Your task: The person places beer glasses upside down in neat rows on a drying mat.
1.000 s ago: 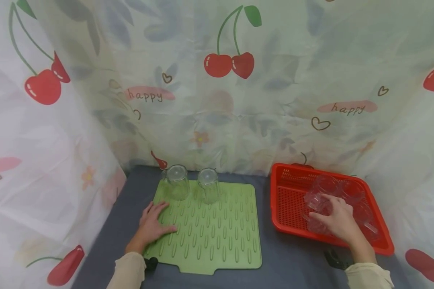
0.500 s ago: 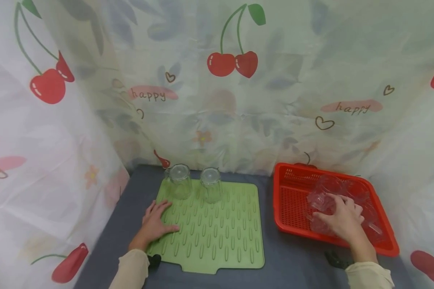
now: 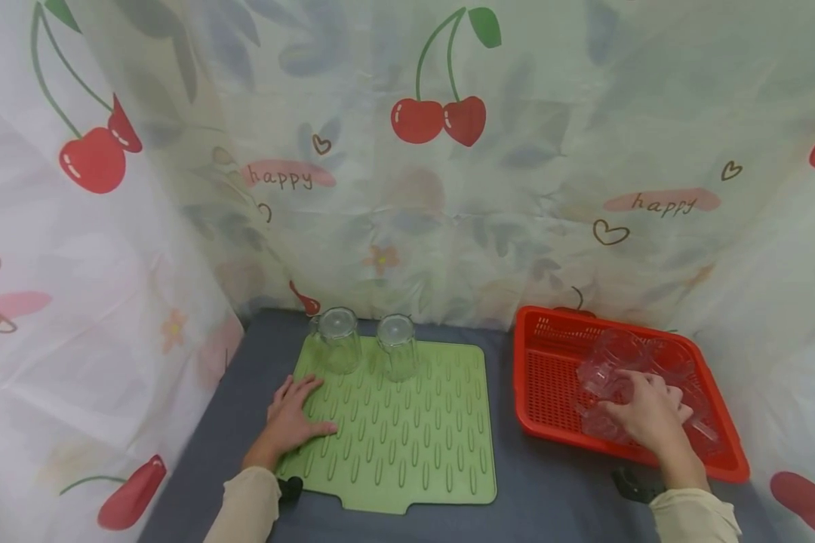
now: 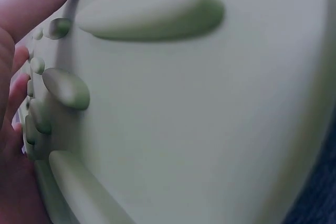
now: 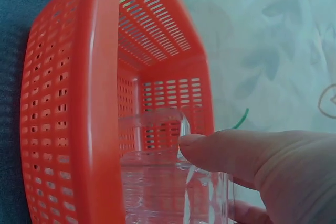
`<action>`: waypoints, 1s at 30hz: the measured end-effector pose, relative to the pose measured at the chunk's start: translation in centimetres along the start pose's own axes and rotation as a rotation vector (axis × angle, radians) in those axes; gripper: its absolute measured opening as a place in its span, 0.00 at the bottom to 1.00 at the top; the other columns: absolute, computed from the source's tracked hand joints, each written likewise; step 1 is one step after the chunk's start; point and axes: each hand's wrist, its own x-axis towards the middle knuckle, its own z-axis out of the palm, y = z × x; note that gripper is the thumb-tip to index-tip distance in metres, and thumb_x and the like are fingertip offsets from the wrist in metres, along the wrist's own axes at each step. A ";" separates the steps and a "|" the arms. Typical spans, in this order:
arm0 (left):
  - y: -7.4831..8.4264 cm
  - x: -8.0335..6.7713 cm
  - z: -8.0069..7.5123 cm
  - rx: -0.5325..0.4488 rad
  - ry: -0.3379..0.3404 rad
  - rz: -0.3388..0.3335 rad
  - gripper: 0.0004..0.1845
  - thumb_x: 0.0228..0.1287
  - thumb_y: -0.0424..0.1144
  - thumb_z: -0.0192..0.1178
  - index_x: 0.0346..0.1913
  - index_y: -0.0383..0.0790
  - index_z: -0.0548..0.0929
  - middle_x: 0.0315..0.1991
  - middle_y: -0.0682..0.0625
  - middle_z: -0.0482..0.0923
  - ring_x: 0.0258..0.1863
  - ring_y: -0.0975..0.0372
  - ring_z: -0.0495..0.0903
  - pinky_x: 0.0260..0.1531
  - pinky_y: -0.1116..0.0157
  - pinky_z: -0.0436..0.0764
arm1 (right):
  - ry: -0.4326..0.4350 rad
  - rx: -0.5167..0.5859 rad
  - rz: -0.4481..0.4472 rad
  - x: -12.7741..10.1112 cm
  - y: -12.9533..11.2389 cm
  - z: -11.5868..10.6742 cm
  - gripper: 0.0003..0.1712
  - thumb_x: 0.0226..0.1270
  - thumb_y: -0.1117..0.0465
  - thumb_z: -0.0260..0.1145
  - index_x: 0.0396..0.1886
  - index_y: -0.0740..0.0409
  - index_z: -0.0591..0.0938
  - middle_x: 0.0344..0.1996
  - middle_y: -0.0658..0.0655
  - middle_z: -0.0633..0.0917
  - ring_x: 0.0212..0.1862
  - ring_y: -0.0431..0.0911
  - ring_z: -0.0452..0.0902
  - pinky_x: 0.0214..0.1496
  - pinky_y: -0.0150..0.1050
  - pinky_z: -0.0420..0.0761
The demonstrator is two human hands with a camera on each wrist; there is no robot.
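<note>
My left hand (image 3: 293, 418) lies with spread fingers on the left edge of a green ridged drying mat (image 3: 441, 434); the left wrist view shows its fingers against the ridges. Two clear glass mugs, a left one (image 3: 339, 347) and a right one (image 3: 398, 353), stand upside down at the back of the mat. On the right, my right hand (image 3: 652, 415) reaches into a red plastic basket (image 3: 518, 377) and grips a glass mug (image 5: 157, 192) there. Its thumb (image 5: 210, 150) presses the rim in the right wrist view; most other fingers are hidden.
Other clear glass mugs (image 3: 614, 348) sit close together in the right part of the basket. The grey tabletop (image 3: 516, 483) shows between mat and basket. A patterned curtain (image 3: 462, 249) hangs behind and along both sides.
My right hand has shifted slightly to the right within the basket, its fingers closing in around the mug. The left hand stays on the mat. The whole view has drifted slightly.
</note>
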 end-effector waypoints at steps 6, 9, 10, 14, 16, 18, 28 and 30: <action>-0.2 0.1 0.0 -0.007 -0.009 -0.006 0.57 0.43 0.64 0.79 0.77 0.50 0.67 0.81 0.46 0.56 0.82 0.41 0.39 0.70 0.29 0.48 | 0.004 -0.028 -0.072 0.3 -0.3 0.2 0.49 0.54 0.50 0.80 0.70 0.69 0.70 0.62 0.82 0.68 0.58 0.77 0.57 0.56 0.77 0.56; -0.3 0.2 0.1 0.004 -0.015 -0.005 0.57 0.43 0.65 0.79 0.78 0.50 0.66 0.81 0.46 0.55 0.82 0.41 0.39 0.70 0.29 0.48 | -0.029 -0.025 -0.096 0.4 -0.3 0.3 0.50 0.54 0.48 0.80 0.71 0.68 0.69 0.63 0.81 0.66 0.59 0.76 0.55 0.56 0.76 0.60; -0.3 0.2 0.1 0.007 -0.016 -0.006 0.58 0.43 0.65 0.79 0.78 0.51 0.66 0.81 0.46 0.55 0.82 0.41 0.39 0.70 0.29 0.48 | -0.045 -0.018 -0.100 0.4 -0.3 0.3 0.51 0.54 0.48 0.80 0.72 0.67 0.68 0.64 0.81 0.65 0.61 0.76 0.54 0.57 0.76 0.62; -0.4 0.3 0.1 0.008 -0.015 -0.007 0.58 0.42 0.65 0.79 0.78 0.51 0.66 0.81 0.46 0.55 0.82 0.41 0.39 0.71 0.30 0.48 | -0.131 0.029 -0.098 0.7 -0.1 0.6 0.55 0.55 0.49 0.80 0.75 0.65 0.62 0.67 0.81 0.58 0.64 0.77 0.49 0.57 0.78 0.67; -0.5 0.3 0.1 0.006 -0.016 -0.010 0.58 0.42 0.65 0.79 0.78 0.52 0.66 0.82 0.46 0.55 0.82 0.41 0.38 0.71 0.30 0.48 | -0.164 0.050 -0.095 0.9 0.0 0.7 0.56 0.56 0.50 0.80 0.76 0.64 0.59 0.68 0.81 0.56 0.64 0.78 0.49 0.56 0.78 0.69; -0.5 0.2 0.1 0.001 -0.020 -0.013 0.58 0.42 0.66 0.79 0.78 0.52 0.66 0.82 0.47 0.54 0.83 0.42 0.38 0.71 0.30 0.48 | -0.182 0.056 -0.093 1.0 0.2 0.8 0.57 0.56 0.51 0.79 0.77 0.63 0.57 0.69 0.81 0.55 0.64 0.78 0.50 0.56 0.78 0.70; -0.5 0.2 0.1 0.009 -0.027 -0.023 0.58 0.44 0.65 0.79 0.78 0.52 0.65 0.82 0.47 0.53 0.83 0.42 0.37 0.71 0.30 0.47 | -0.158 0.046 -0.092 0.6 0.2 0.7 0.57 0.56 0.50 0.79 0.78 0.61 0.58 0.69 0.81 0.54 0.64 0.80 0.51 0.53 0.78 0.73; -0.4 0.2 0.1 0.009 -0.027 -0.023 0.58 0.44 0.65 0.79 0.78 0.52 0.65 0.82 0.47 0.53 0.83 0.43 0.37 0.72 0.30 0.47 | -0.146 0.053 -0.091 0.4 0.3 0.7 0.57 0.56 0.50 0.79 0.78 0.62 0.59 0.69 0.81 0.55 0.63 0.80 0.51 0.52 0.78 0.74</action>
